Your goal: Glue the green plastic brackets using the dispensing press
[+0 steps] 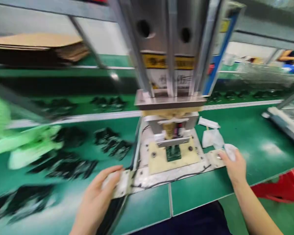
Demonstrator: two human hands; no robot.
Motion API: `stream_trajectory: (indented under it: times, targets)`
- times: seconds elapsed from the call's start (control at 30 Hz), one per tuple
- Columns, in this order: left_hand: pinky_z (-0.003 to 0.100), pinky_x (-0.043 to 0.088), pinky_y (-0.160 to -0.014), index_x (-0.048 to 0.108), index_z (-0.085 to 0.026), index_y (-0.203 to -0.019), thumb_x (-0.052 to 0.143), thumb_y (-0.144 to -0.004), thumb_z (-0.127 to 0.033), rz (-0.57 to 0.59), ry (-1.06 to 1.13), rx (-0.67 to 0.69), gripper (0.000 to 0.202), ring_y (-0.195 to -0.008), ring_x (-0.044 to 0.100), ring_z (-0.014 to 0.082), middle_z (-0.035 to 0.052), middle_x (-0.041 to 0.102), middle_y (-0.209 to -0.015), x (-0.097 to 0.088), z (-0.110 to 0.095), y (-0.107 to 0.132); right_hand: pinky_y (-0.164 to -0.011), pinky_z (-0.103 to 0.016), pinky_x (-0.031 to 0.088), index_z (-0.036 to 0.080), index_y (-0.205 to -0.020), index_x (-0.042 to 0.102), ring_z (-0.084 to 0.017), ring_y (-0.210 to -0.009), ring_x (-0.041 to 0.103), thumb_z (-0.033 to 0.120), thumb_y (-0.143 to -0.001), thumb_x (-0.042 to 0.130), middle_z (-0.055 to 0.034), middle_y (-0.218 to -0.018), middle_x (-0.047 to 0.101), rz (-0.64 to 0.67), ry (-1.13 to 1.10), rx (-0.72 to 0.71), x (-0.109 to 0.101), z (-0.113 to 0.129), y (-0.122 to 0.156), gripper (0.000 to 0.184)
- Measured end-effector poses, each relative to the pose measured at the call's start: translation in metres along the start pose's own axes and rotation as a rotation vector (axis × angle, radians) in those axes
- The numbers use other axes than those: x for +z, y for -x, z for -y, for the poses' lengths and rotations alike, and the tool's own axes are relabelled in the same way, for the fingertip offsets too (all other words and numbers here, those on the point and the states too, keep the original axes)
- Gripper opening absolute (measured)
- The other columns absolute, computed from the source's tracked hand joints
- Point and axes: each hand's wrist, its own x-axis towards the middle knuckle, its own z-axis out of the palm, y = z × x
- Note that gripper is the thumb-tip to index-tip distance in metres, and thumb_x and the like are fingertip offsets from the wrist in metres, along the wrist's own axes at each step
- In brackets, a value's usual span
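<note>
A metal press machine (170, 65) stands on a pale base plate (161, 176) in the middle of the green bench. A small green circuit board (173, 153) lies in the cream fixture (159, 160) under the press head. My left hand (98, 195) rests on a white button box (121, 184) at the plate's left corner, fingers stretched flat over it. My right hand (232, 166) rests on the matching box (217, 158) at the right corner, with a white finger cover on one fingertip. Neither hand holds anything.
Several black parts (71, 163) lie scattered over the green bench (247, 143) to the left, blurred by motion. White plastic bags (212, 137) sit right of the press. A red bin (284, 189) is at the lower right, cardboard sheets (39, 44) on a shelf upper left.
</note>
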Motion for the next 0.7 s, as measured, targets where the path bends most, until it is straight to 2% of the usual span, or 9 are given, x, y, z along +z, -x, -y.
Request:
stream_trajectory:
  times: [0.07, 0.13, 0.27, 0.4, 0.7]
  targets:
    - [0.030, 0.048, -0.061, 0.071, -0.019, -0.096, 0.065, -0.069, -0.083, 0.034, 0.113, -0.119, 0.070, -0.070, 0.063, 0.0219, 0.0071, 0.073, -0.088, -0.007, 0.012, 0.007, -0.073, -0.038, 0.047, 0.018, -0.090, 0.071, -0.026, -0.075, 0.061, 0.070, -0.055, 0.080, -0.0068, -0.082, 0.071, -0.027, 0.050, -0.009, -0.003, -0.010, -0.004, 0.063]
    - [0.028, 0.047, -0.060, 0.069, -0.017, -0.099, 0.067, -0.067, -0.081, 0.045, 0.195, -0.175, 0.072, -0.067, 0.061, 0.0199, 0.0083, 0.073, -0.088, -0.004, 0.015, 0.008, -0.073, -0.038, 0.046, 0.018, -0.092, 0.072, -0.026, -0.076, 0.061, 0.071, -0.057, 0.080, -0.0062, -0.083, 0.071, -0.032, 0.064, -0.005, -0.006, -0.018, -0.007, 0.065]
    - [0.025, 0.045, -0.058, 0.068, -0.016, -0.102, 0.071, -0.068, -0.075, 0.046, 0.275, -0.214, 0.069, -0.065, 0.058, 0.0171, 0.0076, 0.071, -0.086, 0.003, 0.012, 0.007, -0.077, -0.038, 0.046, 0.017, -0.096, 0.074, -0.024, -0.077, 0.061, 0.069, -0.063, 0.081, -0.0055, -0.083, 0.070, -0.067, 0.066, -0.053, -0.009, -0.025, -0.009, 0.062]
    - [0.024, 0.045, -0.058, 0.067, -0.016, -0.103, 0.075, -0.068, -0.070, 0.050, 0.308, -0.239, 0.065, -0.066, 0.057, 0.0163, 0.0073, 0.070, -0.089, 0.001, 0.009, 0.010, -0.076, -0.038, 0.048, 0.015, -0.100, 0.074, -0.022, -0.075, 0.060, 0.063, -0.069, 0.081, -0.0059, -0.085, 0.070, -0.110, -0.005, -0.104, -0.008, -0.022, -0.007, 0.058]
    - [0.021, 0.046, -0.061, 0.069, -0.020, -0.105, 0.076, -0.077, -0.056, 0.026, 0.302, -0.273, 0.047, -0.073, 0.060, 0.0155, 0.0051, 0.072, -0.097, -0.001, 0.012, 0.010, -0.081, -0.037, 0.053, 0.016, -0.091, 0.072, -0.019, -0.077, 0.061, 0.055, -0.074, 0.081, -0.0023, -0.080, 0.065, -0.146, -0.128, -0.110, -0.004, -0.013, -0.004, 0.043]
